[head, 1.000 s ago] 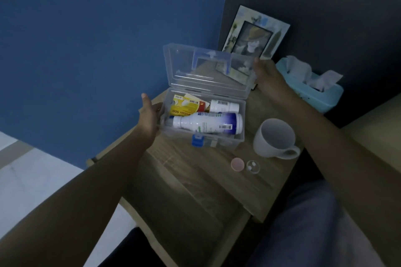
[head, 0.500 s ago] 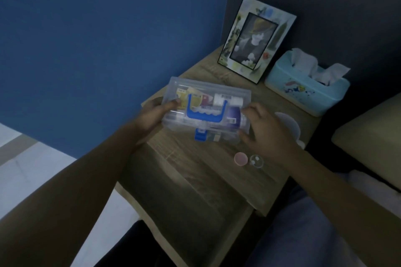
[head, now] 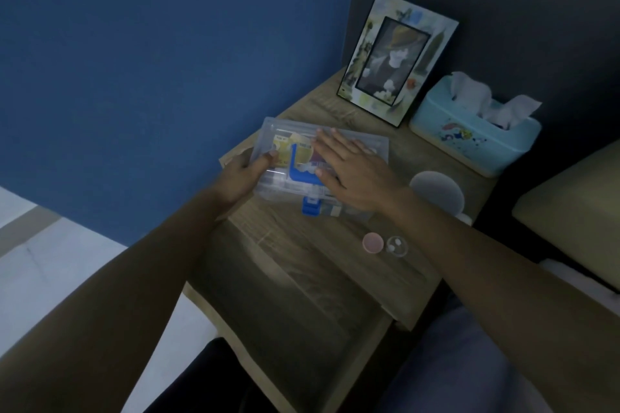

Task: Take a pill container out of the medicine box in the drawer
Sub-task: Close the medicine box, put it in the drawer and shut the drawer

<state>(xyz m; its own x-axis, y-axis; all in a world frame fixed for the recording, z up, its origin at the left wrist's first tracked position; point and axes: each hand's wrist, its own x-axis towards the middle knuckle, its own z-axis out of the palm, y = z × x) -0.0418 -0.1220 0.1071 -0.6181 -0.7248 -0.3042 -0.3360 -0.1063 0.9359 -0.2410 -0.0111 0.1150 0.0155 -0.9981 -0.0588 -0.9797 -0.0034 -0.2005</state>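
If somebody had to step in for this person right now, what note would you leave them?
Left hand: grips the left end of the clear medicine box, thumb on the lid.
Right hand: lies flat, open, on the closed lid, holding nothing.
The box sits on the wooden bedside table, not in a drawer; its blue latch faces the person.
A small clear pill container with white pills stands open beside its pink cap, in front of the white mug.
Done, it seems: container is out.
Left: probably latch the box and put it away.
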